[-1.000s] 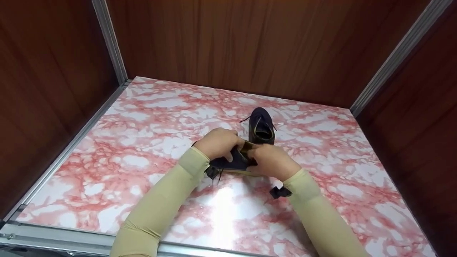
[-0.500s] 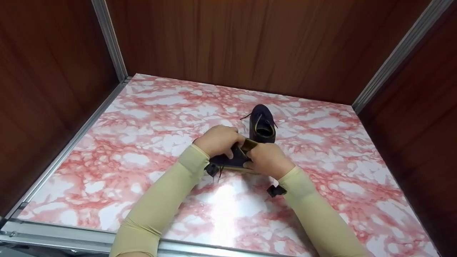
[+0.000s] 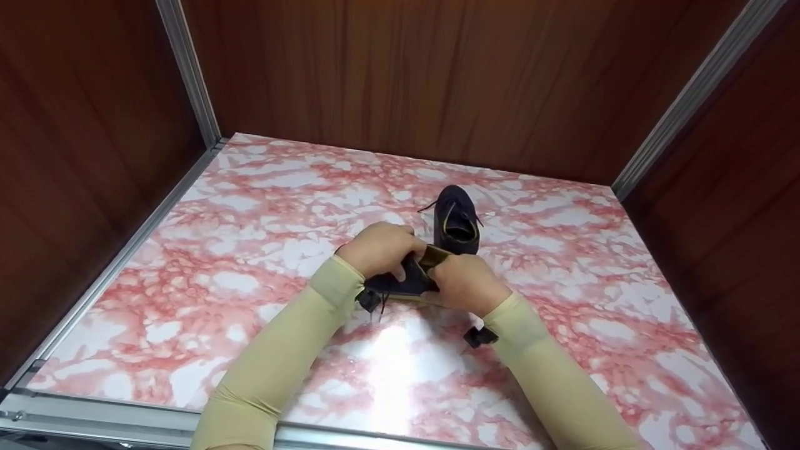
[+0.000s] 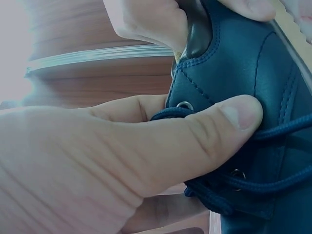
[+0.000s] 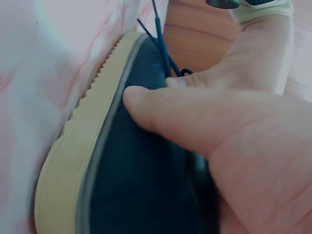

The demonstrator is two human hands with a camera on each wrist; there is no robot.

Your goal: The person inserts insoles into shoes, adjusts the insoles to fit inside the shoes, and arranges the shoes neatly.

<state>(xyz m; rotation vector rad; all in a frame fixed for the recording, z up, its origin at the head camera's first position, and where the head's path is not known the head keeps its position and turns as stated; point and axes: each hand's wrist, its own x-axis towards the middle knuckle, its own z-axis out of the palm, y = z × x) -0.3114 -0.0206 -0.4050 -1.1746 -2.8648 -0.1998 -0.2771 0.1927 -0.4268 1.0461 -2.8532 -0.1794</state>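
Note:
A dark blue leather lace-up shoe (image 3: pixel 395 285) with a pale ridged sole (image 5: pixel 73 161) lies crosswise at mid-table, toe to the left. Over its lacing, my left hand (image 3: pixel 380 251) grips the upper, thumb (image 4: pixel 234 114) pressed beside the eyelets. Loose blue laces (image 4: pixel 287 127) trail past that thumb. At the shoe's opening, my right hand (image 3: pixel 469 282) holds the side, its thumb (image 5: pixel 146 105) flat on the outer upper and its other fingers reaching into the collar, mostly hidden. The shoe's yellowish lining (image 3: pixel 434 254) shows between both hands.
Just behind the hands stands a second dark shoe (image 3: pixel 454 215), toe pointing away, with loose laces. A red-and-white marbled tabletop (image 3: pixel 250 200) carries both shoes. Brown wood panels (image 3: pixel 406 75) enclose the back and sides; a metal rail (image 3: pixel 112 412) runs along the front.
My right hand has shifted slightly left along the shoe's opening, its wrist following. My left hand keeps its grip, and the second shoe stays put.

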